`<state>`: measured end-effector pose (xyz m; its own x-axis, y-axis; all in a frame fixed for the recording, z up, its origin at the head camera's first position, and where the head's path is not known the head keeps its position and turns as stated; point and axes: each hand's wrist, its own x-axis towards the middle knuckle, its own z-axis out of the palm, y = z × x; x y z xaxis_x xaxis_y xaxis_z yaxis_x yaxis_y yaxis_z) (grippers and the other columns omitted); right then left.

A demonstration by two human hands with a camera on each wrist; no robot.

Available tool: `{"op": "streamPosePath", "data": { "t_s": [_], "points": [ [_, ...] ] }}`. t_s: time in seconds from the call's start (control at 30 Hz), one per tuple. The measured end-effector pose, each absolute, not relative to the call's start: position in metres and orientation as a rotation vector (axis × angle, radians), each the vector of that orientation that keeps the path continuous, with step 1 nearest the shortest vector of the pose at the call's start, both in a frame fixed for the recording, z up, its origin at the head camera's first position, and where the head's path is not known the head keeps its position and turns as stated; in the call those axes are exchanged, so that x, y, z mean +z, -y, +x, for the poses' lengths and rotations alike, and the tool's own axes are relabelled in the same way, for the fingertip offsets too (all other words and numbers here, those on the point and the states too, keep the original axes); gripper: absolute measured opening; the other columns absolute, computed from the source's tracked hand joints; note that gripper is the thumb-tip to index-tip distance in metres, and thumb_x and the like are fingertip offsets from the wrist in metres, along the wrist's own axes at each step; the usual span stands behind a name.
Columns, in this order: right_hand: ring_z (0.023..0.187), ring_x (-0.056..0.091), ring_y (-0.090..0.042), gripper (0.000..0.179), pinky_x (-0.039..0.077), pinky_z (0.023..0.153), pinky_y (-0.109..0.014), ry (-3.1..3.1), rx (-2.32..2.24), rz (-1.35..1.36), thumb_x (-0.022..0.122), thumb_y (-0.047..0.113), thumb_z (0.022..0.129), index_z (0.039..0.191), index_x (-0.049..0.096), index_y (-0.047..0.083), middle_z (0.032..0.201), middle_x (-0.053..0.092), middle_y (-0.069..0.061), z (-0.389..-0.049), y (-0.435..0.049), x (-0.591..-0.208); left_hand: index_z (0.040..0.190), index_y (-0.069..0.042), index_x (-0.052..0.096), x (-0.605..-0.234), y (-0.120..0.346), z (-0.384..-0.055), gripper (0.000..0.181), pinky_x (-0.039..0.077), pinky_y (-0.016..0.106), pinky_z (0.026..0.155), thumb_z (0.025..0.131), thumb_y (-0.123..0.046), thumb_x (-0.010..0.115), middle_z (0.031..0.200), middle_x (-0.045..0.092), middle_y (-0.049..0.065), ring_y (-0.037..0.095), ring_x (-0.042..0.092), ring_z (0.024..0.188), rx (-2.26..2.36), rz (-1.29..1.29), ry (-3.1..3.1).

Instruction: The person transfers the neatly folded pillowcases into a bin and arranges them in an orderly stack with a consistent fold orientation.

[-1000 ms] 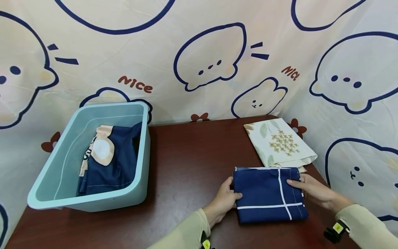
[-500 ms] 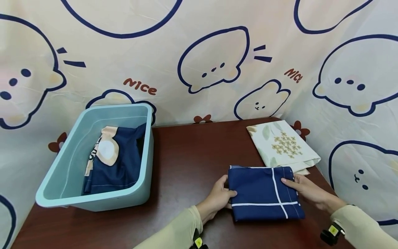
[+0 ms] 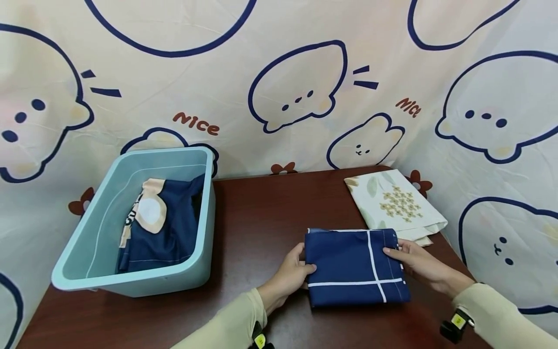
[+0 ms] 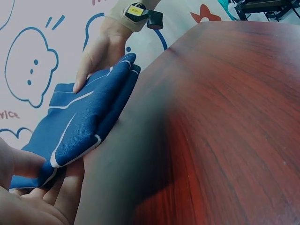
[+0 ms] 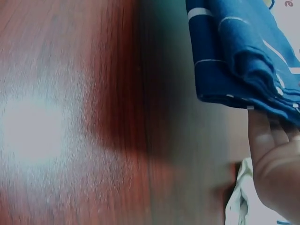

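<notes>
A folded navy cloth with white lines [image 3: 344, 264] is held between both hands, raised off the tabletop in the wrist views. The left hand [image 3: 287, 272] grips its left edge, thumb on top and fingers beneath. At the opposite edge the right hand [image 3: 425, 265] pinches it, thumb above; the right wrist view shows the fingers [image 5: 262, 133] reaching under the cloth. In the left wrist view the cloth [image 4: 89, 112] shows several stacked layers. A folded white floral cloth [image 3: 396, 203] lies on the table just behind the right hand.
On the left of the brown table [image 3: 270, 208] stands a light blue plastic bin [image 3: 202, 252]. Inside it lies a navy and beige cloth [image 3: 174, 223]. A cartoon-printed curtain [image 3: 226, 97] rises behind the table and along its right side.
Both hands have carried the folded navy cloth leftward, keeping their grip on its two edges. The bin and the white floral cloth stay where they were.
</notes>
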<state>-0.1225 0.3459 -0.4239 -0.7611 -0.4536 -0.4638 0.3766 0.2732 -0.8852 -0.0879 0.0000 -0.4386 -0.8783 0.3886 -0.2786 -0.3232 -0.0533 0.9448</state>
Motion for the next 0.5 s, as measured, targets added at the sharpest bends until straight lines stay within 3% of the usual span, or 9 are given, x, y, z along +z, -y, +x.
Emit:
{"op": "streamPosePath", "data": {
  "t_s": [0.5],
  "points": [
    [0.111, 0.069, -0.01, 0.055, 0.056, 0.093, -0.029, -1.888, -1.615, -0.109, 0.049, 0.026, 0.108, 0.152, 0.029, -0.001, 0.121, 0.073, 0.002, -0.123, -0.323, -0.412, 0.144, -0.008, 0.044, -0.414, 0.021, -0.095, 0.047, 0.056, 0.027, 0.06, 0.099, -0.002, 0.054, 0.105, 0.074, 0.022, 0.016, 0.072, 0.08, 1.957, 0.078, -1.78]
  ]
}}
